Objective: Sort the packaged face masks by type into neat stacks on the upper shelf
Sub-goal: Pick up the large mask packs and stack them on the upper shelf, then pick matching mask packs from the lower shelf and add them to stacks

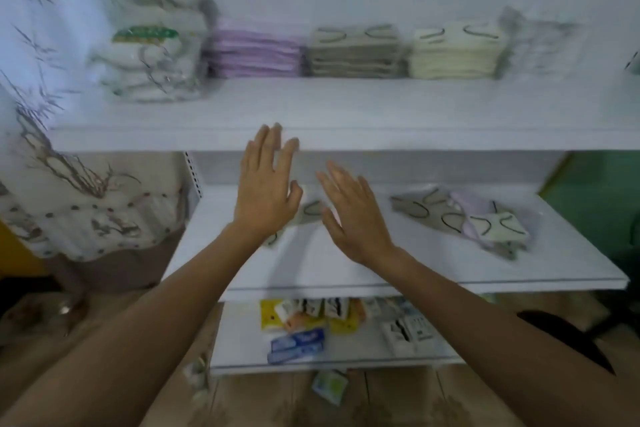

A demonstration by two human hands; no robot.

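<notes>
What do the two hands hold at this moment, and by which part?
Nothing is held. The left hand and right hand are both open, fingers spread, above a grey mask packet on the middle shelf.

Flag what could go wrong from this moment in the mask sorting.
1. The loose pile on the middle shelf mixes grey, purple and cream packs that overlap; a quick grab could lift the wrong type.
2. A grey pack lies partly hidden under the open left hand and right hand, so it may be knocked aside.
3. The tall bagged stack leans beside the purple stack and might topple.
</notes>
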